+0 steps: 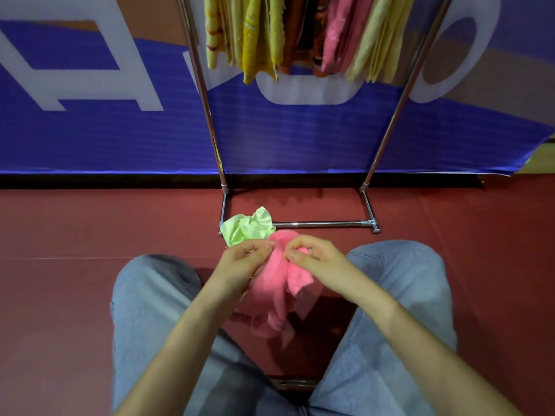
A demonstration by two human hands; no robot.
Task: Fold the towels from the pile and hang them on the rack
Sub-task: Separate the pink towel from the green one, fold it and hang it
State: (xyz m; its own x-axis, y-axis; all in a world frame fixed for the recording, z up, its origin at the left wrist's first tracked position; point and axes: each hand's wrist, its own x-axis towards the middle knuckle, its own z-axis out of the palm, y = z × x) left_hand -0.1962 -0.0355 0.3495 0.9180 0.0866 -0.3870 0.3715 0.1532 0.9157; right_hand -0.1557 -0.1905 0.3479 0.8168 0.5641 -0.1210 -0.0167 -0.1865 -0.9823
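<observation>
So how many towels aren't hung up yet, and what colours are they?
Pink towel, held in the left hand and right hand: 1
Light green towel, crumpled on the floor: 1
Total: 2

Both forearms extended forward between the knees; left hand and right hand met at the midline, fingers curled in pinches.

Even, soft indoor light, faint floor shadows, strong wide-angle bending toward the edges.
</observation>
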